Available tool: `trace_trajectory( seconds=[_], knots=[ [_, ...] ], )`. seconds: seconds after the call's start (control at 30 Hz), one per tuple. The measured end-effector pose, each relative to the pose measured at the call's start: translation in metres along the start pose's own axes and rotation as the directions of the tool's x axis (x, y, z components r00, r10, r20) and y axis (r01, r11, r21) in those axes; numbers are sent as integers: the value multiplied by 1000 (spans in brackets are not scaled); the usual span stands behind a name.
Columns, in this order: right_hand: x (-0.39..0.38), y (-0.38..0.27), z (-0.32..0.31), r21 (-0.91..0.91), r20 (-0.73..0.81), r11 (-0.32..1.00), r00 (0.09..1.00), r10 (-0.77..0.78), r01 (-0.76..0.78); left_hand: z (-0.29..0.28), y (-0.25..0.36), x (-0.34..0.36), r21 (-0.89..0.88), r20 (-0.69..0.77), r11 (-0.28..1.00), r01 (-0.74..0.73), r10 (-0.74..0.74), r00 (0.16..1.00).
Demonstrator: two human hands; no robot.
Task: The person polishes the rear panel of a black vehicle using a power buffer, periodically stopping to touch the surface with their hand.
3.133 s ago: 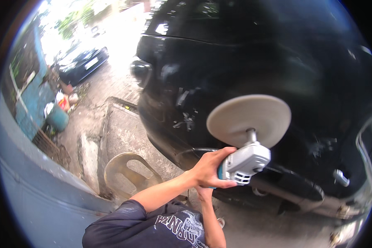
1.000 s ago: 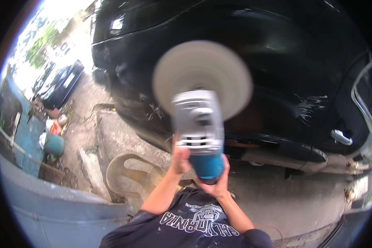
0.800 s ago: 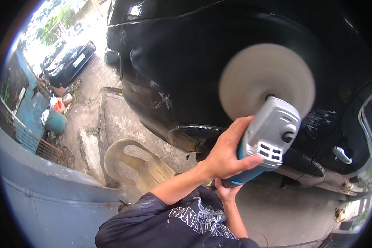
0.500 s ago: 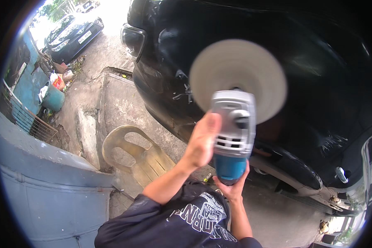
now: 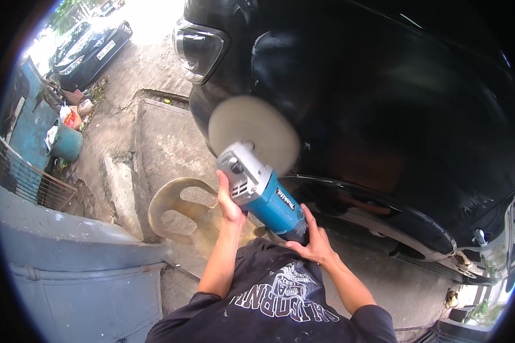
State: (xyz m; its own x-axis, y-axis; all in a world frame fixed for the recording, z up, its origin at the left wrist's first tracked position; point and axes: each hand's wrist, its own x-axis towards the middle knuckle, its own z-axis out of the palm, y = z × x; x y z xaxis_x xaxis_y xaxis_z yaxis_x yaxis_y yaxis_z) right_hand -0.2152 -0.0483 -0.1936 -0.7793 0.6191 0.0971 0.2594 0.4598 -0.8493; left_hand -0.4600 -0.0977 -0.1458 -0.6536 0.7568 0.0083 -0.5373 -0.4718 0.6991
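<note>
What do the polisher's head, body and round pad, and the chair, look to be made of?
Polisher head: likely cast metal, satin silver-grey, from its dull sheen.
Body: probably moulded plastic, smooth teal-blue with soft highlights.
Round pad: perhaps wool or foam, pale and matte; blur hides the texture.
Chair: likely moulded plastic, dull tan, its back one piece with rounded cut-outs.

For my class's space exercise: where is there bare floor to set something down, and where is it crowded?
Bare concrete shows between the tan chair, pale block and near black car; another patch between the car and right forearm. Crowded: around the polisher in the left hand and right hand, and by the green bin and bags.
</note>
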Motion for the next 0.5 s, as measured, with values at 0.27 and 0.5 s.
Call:
trace_trajectory(
  seconds=[0.27,0.5],
  knots=[
    [29,-71,-40,27,-145,994,984,-105,110,84,77,28,66,148,996,-66,56,987],
    [23,-34,-25,-137,41,988,997,71,-65,-9,-4,22,-127,-64,992,0,-9,998]
  ],
)
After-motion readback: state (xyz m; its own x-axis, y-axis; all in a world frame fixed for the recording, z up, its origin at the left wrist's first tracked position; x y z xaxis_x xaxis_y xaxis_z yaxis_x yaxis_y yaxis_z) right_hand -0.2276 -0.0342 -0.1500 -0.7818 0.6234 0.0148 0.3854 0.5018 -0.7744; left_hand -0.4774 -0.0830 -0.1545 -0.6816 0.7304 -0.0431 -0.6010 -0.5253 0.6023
